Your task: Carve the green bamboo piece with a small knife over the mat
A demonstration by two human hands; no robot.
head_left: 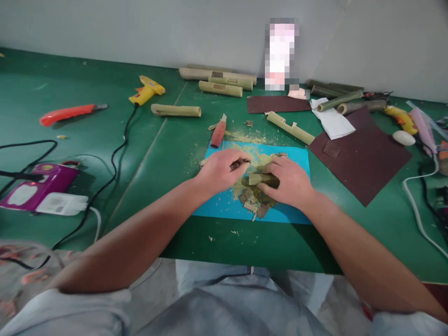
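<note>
My left hand (221, 171) is closed in a pinch on a small dark piece of sandpaper (239, 164) over the blue cutting mat (296, 161). My right hand (289, 181) grips a short green bamboo piece (263, 179) lying sideways on the mat, its near end touching the left hand's fingertips. Pale sawdust (257, 154) and small sandpaper scraps (252, 201) lie under and around both hands.
A red-handled knife (219, 133) lies behind the mat. Bamboo tubes (176, 110) and a notched one (290, 127) lie further back. Sandpaper sheets (364, 156) sit right, a yellow glue gun (146, 90) and orange cutter (67, 113) left, a purple device (35, 189) with cables at the left edge.
</note>
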